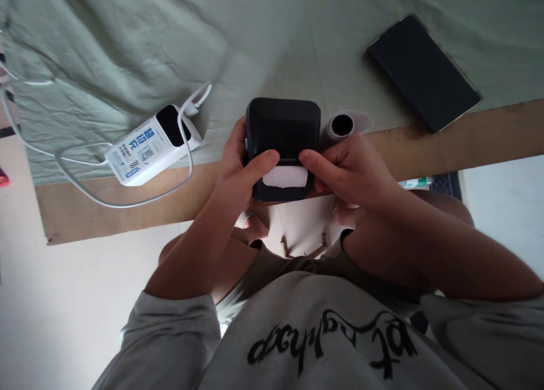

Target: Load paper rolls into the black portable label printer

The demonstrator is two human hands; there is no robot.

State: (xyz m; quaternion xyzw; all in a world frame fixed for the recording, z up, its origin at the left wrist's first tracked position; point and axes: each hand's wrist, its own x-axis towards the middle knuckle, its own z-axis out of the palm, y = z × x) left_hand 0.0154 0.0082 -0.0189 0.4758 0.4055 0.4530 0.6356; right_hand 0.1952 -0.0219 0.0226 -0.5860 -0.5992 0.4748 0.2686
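A black handheld label printer [284, 126] with rounded corners is held up at the front edge of the table. A white piece of paper [284, 176] with an uneven lower edge lies across its lower part. My left hand [241, 169] wraps the left side, its thumb pressing on the front face. My right hand [346, 166] grips the right side, thumb on the face and fingers curled in at the edge. Just behind my right hand stands a small roll [341, 126] with a dark hollow core. The underside of the printer is hidden.
To the left, a white power bank [148, 146] with blue lettering lies with a white cable [127, 203] looped around it. A dark flat tablet-like case [425, 72] lies at the right. Wrinkled green cloth [272, 38] covers the table behind its bare wooden edge [85, 211].
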